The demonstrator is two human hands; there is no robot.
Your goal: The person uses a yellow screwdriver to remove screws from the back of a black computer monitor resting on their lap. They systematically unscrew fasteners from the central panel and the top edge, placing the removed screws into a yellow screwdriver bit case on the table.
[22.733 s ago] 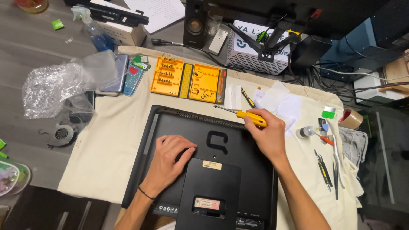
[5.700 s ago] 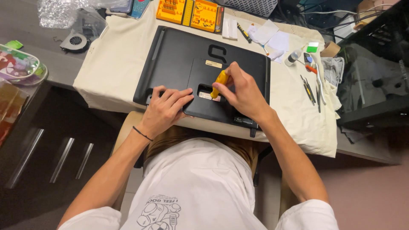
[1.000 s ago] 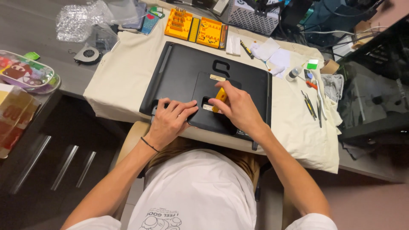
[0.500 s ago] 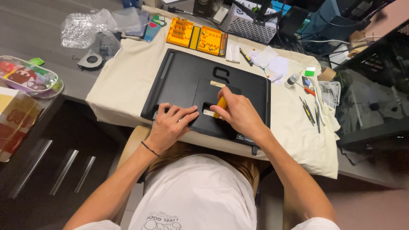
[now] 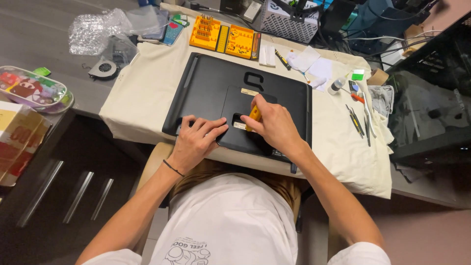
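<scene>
Cream cloth covers a dark desk, and on it lies a black monitor face down, its flat back turned up toward the camera, its near edge at the person's lap. A raised black panel sits in the middle of the near half of that back, with a small rectangular opening in it. The left hand rests flat on the monitor's near left part, fingers spread and loosely bent, fingertips touching the left edge of the raised panel; it grips nothing. A thin dark band circles that wrist. The right hand is curled closed around a yellow-handled screwdriver, which stands nearly upright with its tip down at the opening in the panel; the tip itself is hidden by the fingers. Beyond the monitor, at the far edge of the cloth, an orange bit case lies open. To the right of the monitor are white paper scraps, a small bottle and several slim hand tools laid side by side. Off the cloth to the left sit a small round fan, a crumpled clear plastic bag and a colourful pouch.
</scene>
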